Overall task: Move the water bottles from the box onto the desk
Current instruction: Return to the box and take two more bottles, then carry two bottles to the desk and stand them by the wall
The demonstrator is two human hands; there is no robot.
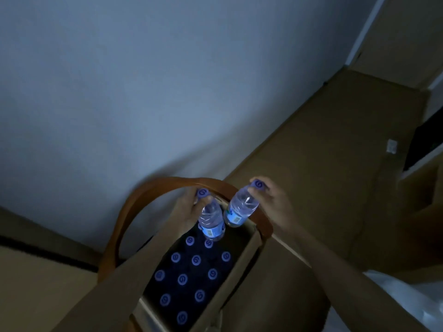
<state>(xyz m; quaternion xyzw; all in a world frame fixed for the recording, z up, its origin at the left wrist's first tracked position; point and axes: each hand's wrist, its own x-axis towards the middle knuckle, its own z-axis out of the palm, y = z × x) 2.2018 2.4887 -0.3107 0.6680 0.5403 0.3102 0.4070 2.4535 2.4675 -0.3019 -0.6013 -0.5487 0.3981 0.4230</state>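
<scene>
An open cardboard box (242, 267) sits low in the middle of the dim head view, with several water bottles standing inside, only their purple caps (196, 259) showing. My left hand (185, 212) grips one clear bottle (212, 221) by its neck, just above the box's far end. My right hand (271, 200) grips a second bottle (241, 209) by its cap, tilted, also above the box's far edge. Both bottles hang clear of the others.
A curved brown chair back (134, 212) arches around the box's far side. A pale wall (143, 80) fills the upper left. Brown floor (335, 152) runs to the right, with a white wall socket (392, 146) and white material (407, 300) at the bottom right.
</scene>
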